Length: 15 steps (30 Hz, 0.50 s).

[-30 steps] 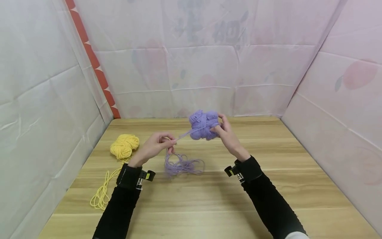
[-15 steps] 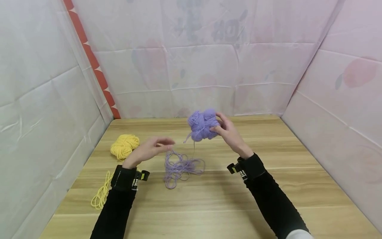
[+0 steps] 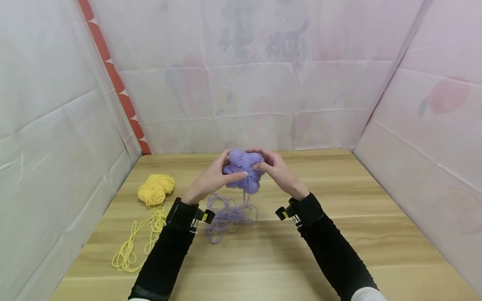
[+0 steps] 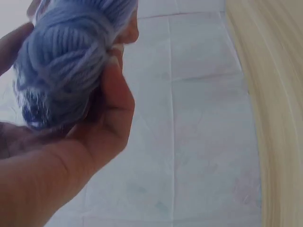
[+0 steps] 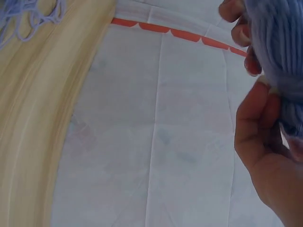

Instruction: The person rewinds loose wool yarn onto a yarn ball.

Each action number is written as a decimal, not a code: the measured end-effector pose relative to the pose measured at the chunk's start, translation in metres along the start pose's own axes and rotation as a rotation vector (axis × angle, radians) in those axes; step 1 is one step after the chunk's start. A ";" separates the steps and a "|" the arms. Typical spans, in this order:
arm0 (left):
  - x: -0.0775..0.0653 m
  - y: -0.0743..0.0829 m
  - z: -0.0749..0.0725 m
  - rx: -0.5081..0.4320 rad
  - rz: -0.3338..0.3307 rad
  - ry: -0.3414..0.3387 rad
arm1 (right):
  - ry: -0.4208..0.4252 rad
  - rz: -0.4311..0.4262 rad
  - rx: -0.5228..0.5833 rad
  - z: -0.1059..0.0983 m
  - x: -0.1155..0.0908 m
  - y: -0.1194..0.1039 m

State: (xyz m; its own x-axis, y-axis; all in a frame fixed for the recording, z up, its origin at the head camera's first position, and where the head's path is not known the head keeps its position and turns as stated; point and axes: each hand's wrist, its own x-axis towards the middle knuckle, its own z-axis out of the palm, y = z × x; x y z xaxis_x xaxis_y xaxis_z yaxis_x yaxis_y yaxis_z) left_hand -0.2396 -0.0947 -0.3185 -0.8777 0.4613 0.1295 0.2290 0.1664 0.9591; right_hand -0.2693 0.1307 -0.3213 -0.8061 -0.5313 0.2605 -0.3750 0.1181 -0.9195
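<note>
Between both hands, above the table, is a purple ball of yarn (image 3: pixel 244 161) wound into a lobed bundle. My left hand (image 3: pixel 212 179) grips its left side, with the thumb across the near face. On the right side my right hand (image 3: pixel 280 173) holds it, thumb in front and fingers over the top. The left wrist view shows the yarn ball (image 4: pixel 66 56) close up between thumb and fingers; in the right wrist view the yarn ball (image 5: pixel 281 47) is partly cut off. A strand hangs from it toward a loose heap of purple yarn (image 3: pixel 229 215) on the table.
A yellow ball of yarn (image 3: pixel 156 189) lies at the table's left, with loose yellow strands (image 3: pixel 129 246) trailing toward the front, partly behind the left sleeve. White sheeting (image 3: pixel 248 92) stands behind and on both sides of the wooden table (image 3: pixel 339 234).
My left hand let go of the purple strand, then moved right and took hold of the ball. The ball has come slightly left and lower and has turned, still in my right hand.
</note>
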 end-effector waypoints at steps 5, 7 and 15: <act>0.002 -0.005 0.003 -0.119 0.045 0.173 | 0.110 -0.003 0.045 0.011 0.002 0.000; 0.003 -0.007 0.004 -0.151 0.087 0.247 | 0.122 0.013 0.064 0.018 0.001 0.000; 0.004 -0.010 0.007 -0.234 0.218 0.467 | 0.028 -0.028 0.179 0.042 0.001 0.008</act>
State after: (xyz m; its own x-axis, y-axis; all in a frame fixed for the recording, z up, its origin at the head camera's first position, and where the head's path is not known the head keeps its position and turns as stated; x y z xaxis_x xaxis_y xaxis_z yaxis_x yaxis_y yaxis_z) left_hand -0.2427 -0.0884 -0.3295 -0.9257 0.0196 0.3777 0.3734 -0.1118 0.9209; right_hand -0.2542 0.0960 -0.3405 -0.8099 -0.5083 0.2927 -0.3123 -0.0487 -0.9487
